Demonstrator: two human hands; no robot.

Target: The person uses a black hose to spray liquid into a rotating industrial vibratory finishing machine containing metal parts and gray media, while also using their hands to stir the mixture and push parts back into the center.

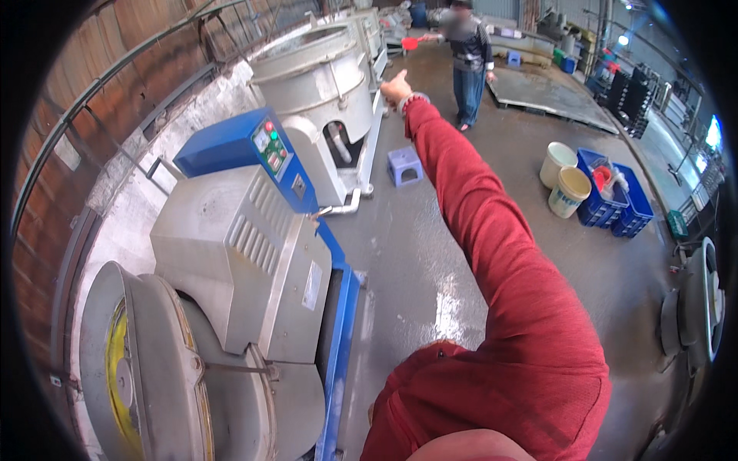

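My right arm in a red sleeve reaches far forward. At its end my right hand (396,87) is raised, with at least one finger stretched out and nothing visible in it. A light band circles the wrist. In the picture the hand appears beside a large round grey metal tub machine (311,73); no contact between them can be made out. Below the hand, a small lavender plastic stool (405,167) stands on the wet floor. My left hand is out of the picture.
A grey machine (223,238) with a blue control box (231,150) lines the left. Ahead, another person (470,61) holds a red scoop (412,44). Pale buckets (570,192) and blue crates (603,209) sit at right, near a low metal platform (550,102).
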